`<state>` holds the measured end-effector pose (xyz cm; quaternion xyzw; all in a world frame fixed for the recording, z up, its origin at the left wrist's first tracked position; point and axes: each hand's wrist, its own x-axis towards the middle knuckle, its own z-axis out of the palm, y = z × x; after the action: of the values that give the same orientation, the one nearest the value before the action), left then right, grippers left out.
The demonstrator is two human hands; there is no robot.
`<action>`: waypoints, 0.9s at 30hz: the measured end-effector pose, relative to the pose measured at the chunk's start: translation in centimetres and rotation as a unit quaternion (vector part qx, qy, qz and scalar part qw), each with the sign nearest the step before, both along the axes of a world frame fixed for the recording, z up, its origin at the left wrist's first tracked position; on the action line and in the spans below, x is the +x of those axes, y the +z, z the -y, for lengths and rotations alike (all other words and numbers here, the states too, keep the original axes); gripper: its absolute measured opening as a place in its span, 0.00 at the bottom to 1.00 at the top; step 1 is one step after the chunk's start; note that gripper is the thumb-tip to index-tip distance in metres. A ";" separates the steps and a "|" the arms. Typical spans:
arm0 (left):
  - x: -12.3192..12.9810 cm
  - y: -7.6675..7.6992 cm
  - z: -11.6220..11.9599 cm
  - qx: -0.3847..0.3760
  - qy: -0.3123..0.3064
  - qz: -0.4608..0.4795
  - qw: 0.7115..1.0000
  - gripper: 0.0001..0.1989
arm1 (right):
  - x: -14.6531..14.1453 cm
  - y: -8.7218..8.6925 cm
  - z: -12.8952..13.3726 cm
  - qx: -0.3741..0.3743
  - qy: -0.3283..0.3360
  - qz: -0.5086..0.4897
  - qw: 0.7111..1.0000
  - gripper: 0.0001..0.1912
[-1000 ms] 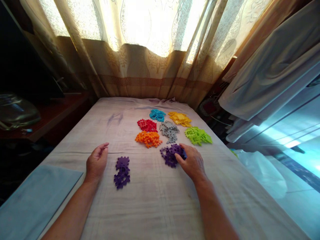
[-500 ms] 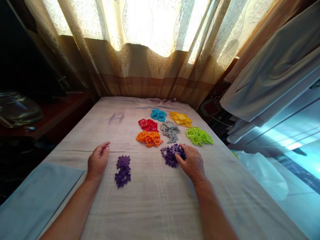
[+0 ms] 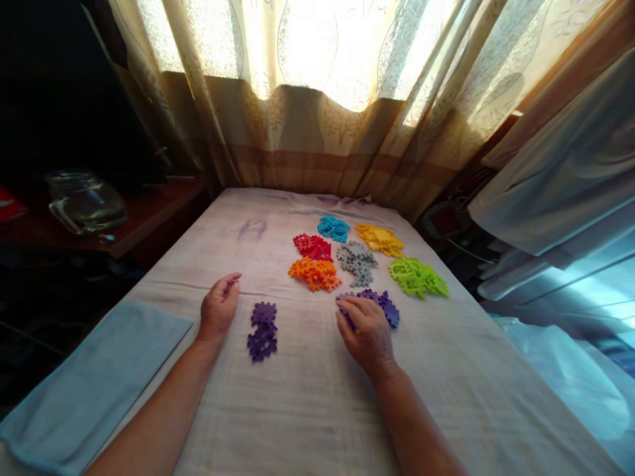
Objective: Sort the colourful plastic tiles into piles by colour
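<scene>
My right hand (image 3: 366,329) lies over the near left part of a purple pile of notched plastic pieces (image 3: 389,309), with its fingers bent down. Whether a piece is between the fingertips is hidden. My left hand (image 3: 219,307) rests on its side on the sheet with fingers loosely curled, and no piece shows in it. To its right lies a small group of purple pieces (image 3: 262,332), partly overlapping. Beyond my right hand are piles of orange (image 3: 314,273), red (image 3: 312,246), grey (image 3: 357,262), blue (image 3: 334,228), yellow (image 3: 380,239) and green (image 3: 418,276) pieces.
A pale sheet (image 3: 297,410) covers the surface. A folded light-blue cloth (image 3: 99,383) lies at the left edge. A glass jug (image 3: 89,201) stands on a dark red table (image 3: 173,198) at the far left. Curtains (image 3: 307,132) hang behind, and a plastic bag (image 3: 570,370) is at the right.
The view has turned somewhat left. My right hand has moved from the right side of the purple pile to its near left part. My left hand stays beside the small purple group.
</scene>
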<state>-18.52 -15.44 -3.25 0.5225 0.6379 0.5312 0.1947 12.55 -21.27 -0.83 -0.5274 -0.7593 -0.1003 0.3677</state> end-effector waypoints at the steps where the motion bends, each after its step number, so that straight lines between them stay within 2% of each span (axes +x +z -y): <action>1: 0.0 0.0 0.0 0.000 -0.001 0.000 1.000 0.18 | -1.1 0.0 0.2 -0.015 0.026 0.003 1.000 0.10; 6: 0.1 0.0 0.0 -0.004 -0.003 -0.001 1.000 0.19 | -6.5 -0.1 0.9 -0.103 0.132 0.014 0.986 0.10; 12: 0.1 0.0 -0.1 -0.007 -0.005 -0.004 1.000 0.19 | -10.2 0.2 1.0 -0.197 0.131 0.025 0.971 0.18; 21: 0.2 0.2 0.0 -0.010 -0.002 -0.008 1.000 0.19 | -11.3 -0.7 0.7 -0.213 0.106 -0.008 0.971 0.07; 24: 0.2 0.3 0.0 -0.012 -0.003 -0.009 1.000 0.19 | -10.9 -0.8 0.5 -0.191 0.100 -0.023 0.976 0.07; 27: 0.1 0.4 0.0 -0.013 -0.003 -0.010 1.000 0.19 | -9.1 -0.3 0.1 -0.145 0.073 -0.054 0.985 0.07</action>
<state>-18.37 -15.48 -2.86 0.5269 0.6453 0.5171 0.1965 3.44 -21.34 -1.11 -0.5226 -0.7815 0.0663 0.3342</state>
